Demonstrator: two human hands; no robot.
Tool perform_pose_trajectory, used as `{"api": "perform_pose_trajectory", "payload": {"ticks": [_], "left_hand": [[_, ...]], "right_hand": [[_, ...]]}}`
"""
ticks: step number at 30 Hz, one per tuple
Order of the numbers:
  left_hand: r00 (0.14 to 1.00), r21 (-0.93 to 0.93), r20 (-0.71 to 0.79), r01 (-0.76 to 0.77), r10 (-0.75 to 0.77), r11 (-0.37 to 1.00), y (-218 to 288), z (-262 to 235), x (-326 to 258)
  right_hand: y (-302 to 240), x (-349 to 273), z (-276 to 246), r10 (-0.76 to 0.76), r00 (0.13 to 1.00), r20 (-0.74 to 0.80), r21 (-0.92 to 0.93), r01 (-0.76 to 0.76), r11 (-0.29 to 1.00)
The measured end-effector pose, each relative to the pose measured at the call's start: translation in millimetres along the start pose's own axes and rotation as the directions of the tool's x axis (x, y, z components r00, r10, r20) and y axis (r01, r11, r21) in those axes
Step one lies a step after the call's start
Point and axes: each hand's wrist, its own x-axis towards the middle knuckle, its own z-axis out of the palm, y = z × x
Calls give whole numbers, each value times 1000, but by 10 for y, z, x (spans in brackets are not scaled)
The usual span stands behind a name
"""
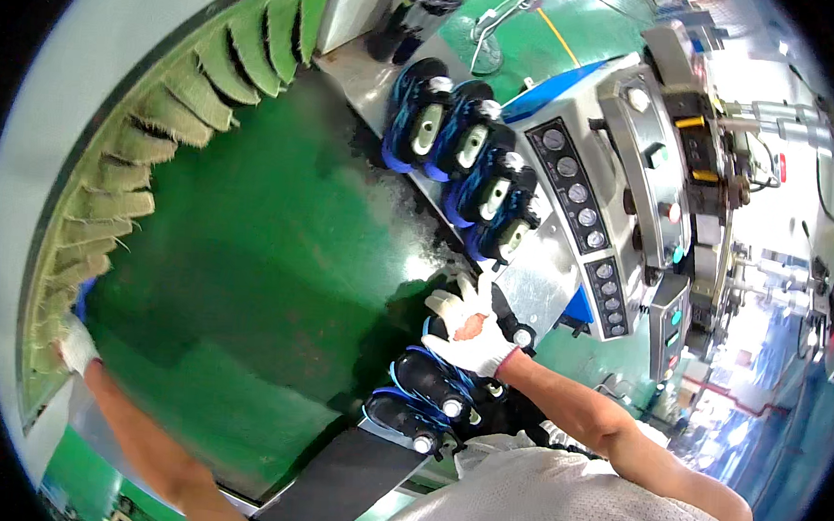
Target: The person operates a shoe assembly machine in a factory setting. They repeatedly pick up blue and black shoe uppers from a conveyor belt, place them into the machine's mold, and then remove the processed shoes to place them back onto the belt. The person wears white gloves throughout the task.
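A: Item 1, dark shoe w/ blue laces point(426, 386), on a last. I log it at the near edge of the green turntable point(274, 281), just right of the rim, on the steel bench point(528, 295). A second like it point(399, 420) sits touching it, nearer me.

B: Hands?

A: Right hand point(470, 325), white glove w/ a worn patch on the back, lies flat on top of the shoe beyond item 1, fingers point(448, 302) spread wide, not closed round anything. Touching, not gripping, as far as I can tell. Left hand point(75, 344), also gloved, is at the far left rim of the turntable by the tan brush flaps point(131, 142); its fingers are curled at the edge, but I can't tell whether they clamp anything.

B: Handling est.?

A: Upper looks like soft knit, so it gives under a squeeze; sole is stiffer. The last inside prob. adds weight and keeps it rigid, so I'd rate it medium, not fragile. Laces could snag. Best hold, I judge: across heel and sole sides, or by the last's metal cap point(452, 409), not the knit.

B: Other stock?

A: Four more shoes on lasts point(460, 150) in a row beyond the turntable, beside the grey control panel point(580, 203) w/ round dials.
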Motion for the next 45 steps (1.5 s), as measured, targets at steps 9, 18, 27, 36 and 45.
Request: {"api": "perform_pose_trajectory", "payload": {"ticks": [9,18,27,36,45], "left_hand": [[948,-336,-66,-315,312,888,2255,-1558,-2799],[393,-770,-82,-608,916,192,5392,-3345,-5726],[-394,-666,-478,-420,785,-616,8110,-5015,-8095],[-247,-959,-72,-249,966,-135,10423,-4389,-10466],[29,-616,218,-772,975,160,12104,-3174,-11887]], "right_hand": [[88,-685,-264,24,998,-51,236,-11,972],[650,-2246,-934,91,747,-659,386,231,893],[2642,-4496,-1083,745,605,-281,959,154,237],[3257,-6073,-107,966,200,165,502,826,-257],[3390,-6583,164,937,44,348,329,929,-166]]}}
